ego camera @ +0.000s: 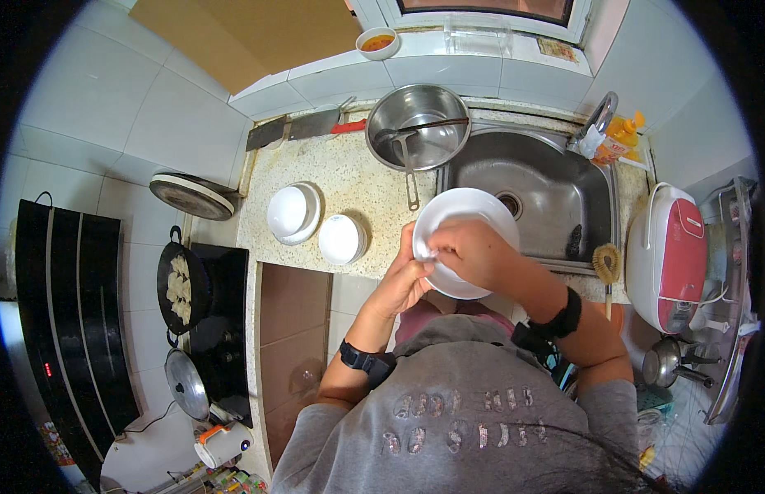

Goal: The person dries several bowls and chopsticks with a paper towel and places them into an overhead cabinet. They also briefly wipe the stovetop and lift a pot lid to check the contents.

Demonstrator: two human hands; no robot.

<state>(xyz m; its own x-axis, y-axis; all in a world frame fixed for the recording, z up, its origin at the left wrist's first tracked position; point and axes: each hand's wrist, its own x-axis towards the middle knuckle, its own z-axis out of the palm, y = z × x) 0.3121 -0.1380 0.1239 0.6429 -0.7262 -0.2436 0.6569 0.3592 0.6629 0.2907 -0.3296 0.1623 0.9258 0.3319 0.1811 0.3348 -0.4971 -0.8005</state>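
Note:
A large white bowl (472,202) is tilted in front of me, near the sink's front left corner. My left hand (404,281) grips its left rim, with the thumb on the near side. Inside the bowl is my right hand (472,247), fingers bent against the left inner wall. Something small and white shows by those fingertips; whether it is a cloth or tissue held there is unclear. To the left on the speckled counter (345,167) stand a stack of small white bowls (340,239) and another white bowl (288,211) on a plate.
A steel basin (419,99) holding a slotted utensil (410,173) and chopsticks (444,122) stands beside the sink (543,179). Cleavers (314,122) lie by the back wall. At left, a wok (183,287) with dumplings is on the cooktop (225,346). A rice cooker (669,259) stands right.

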